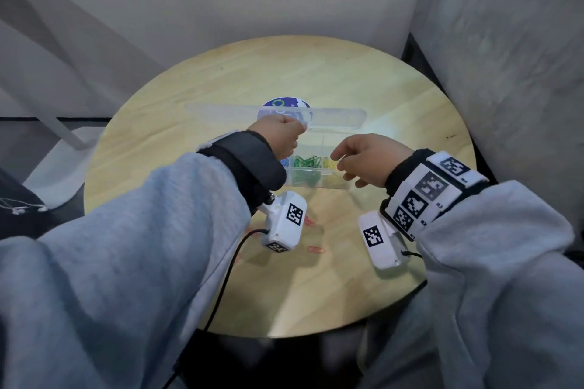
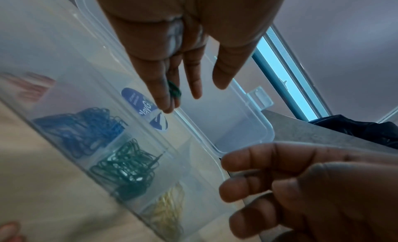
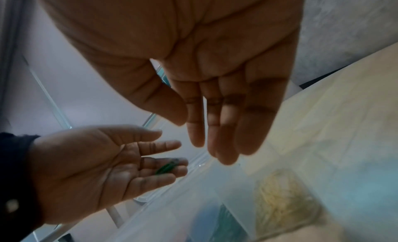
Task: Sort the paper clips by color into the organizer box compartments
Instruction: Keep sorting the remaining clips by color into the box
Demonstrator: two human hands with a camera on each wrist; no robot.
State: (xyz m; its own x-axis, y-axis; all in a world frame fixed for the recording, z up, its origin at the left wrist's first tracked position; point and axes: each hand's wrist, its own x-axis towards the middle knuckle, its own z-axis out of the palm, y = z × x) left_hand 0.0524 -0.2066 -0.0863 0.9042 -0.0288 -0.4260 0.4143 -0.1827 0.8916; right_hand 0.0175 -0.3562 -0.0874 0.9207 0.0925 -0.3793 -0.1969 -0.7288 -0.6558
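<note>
A clear organizer box lies on the round wooden table, its lid open toward the back. Its compartments hold blue clips, green clips, yellow clips and red clips. My left hand hovers over the box with straight fingers. A green paper clip lies loose on those fingers, also shown in the right wrist view as the green clip. My right hand hangs over the box's right end, palm bare and fingers relaxed, holding nothing.
A few red paper clips lie loose on the table near me, between my wrists. A round blue-and-white sticker sits on the table behind the lid. Grey walls close in behind and on the right.
</note>
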